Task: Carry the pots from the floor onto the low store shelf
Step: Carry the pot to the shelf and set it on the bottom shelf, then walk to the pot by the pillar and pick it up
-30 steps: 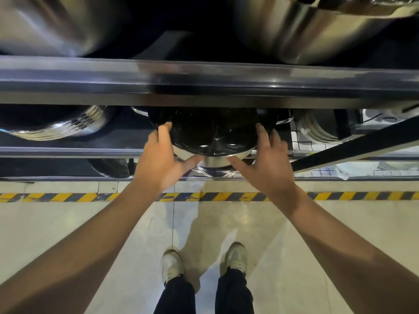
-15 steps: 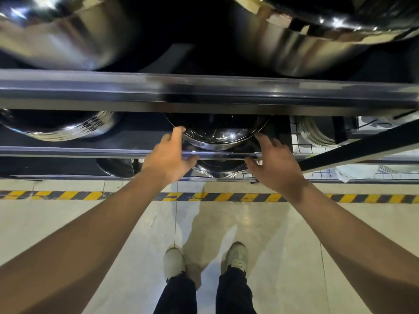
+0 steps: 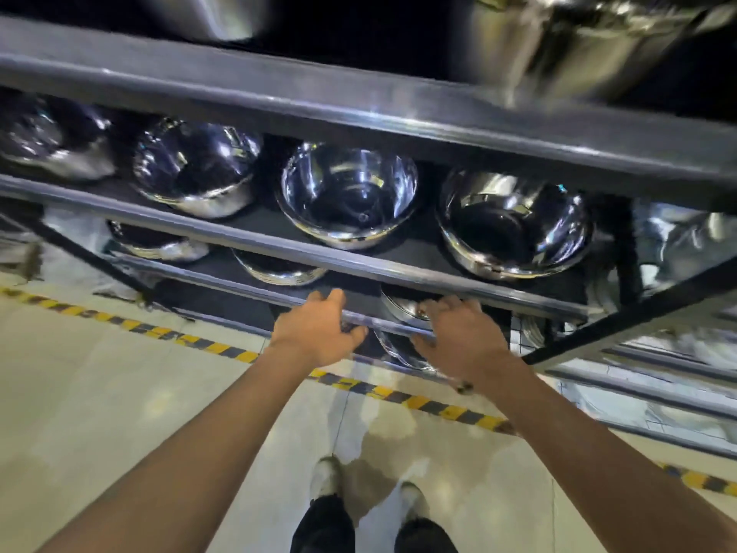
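Observation:
A shiny steel pot sits on the low shelf, mostly hidden behind the shelf rail and my right hand. My left hand hovers at the rail just left of the pot, fingers apart, not touching it. My right hand is spread over the pot's right side at the rail; whether it touches the rim is unclear. Another steel pot shows below the rail between my hands.
The shelf above carries a row of steel bowls. More pots stand further left on the low shelf. A black diagonal brace crosses at right. Yellow-black floor tape runs along the rack; my shoes are below.
The pot went from between my hands in front of the rack onto the low shelf. My hands have loosened and drawn back to the rail. The view has tilted and swung left.

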Demonstrator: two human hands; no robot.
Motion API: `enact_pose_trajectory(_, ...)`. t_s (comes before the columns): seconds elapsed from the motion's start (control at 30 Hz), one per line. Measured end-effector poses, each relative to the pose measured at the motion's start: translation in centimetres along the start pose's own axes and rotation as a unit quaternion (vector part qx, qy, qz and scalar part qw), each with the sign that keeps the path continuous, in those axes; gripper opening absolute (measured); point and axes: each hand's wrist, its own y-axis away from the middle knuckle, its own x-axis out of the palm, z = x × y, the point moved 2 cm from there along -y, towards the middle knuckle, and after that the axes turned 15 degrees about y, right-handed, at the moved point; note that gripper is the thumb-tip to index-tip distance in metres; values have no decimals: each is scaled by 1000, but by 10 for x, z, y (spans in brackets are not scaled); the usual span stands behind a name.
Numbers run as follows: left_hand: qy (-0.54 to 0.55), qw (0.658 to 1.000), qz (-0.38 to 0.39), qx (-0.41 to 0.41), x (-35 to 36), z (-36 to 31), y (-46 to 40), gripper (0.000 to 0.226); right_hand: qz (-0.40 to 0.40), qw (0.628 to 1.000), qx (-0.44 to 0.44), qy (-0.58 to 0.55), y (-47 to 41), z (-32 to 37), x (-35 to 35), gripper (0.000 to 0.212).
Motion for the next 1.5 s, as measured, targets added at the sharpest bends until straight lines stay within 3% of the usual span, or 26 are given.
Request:
enact_pose_trajectory(0.3,-36,980,-174,-89,-123,17,154,70,-158,970,-168,76,41,72,-150,59)
enact_pose_trajectory(0.53,-4,925,-293,-243,-160,103,318,65,-202,918,-321,115,98,207,-218,65)
enact_pose_trajectory(0.73,40,868,-355,-345,-129,183,468,62,-216,852,-460,129,193,355,-208,63)
enact_pose_trajectory(1.07,70,763,-408,-497,-58,278,711,65,-215,754,-606,136,376,564,-149,63)
enact_pose_trajectory(1.3,120,724,-420,-533,-21,343,786,62,-193,697,-671,166,450,670,-113,61)
enact_pose_trajectory(1.5,145,704,-395,-572,-16,440,825,56,-171,661,-709,177,466,788,-87,58)
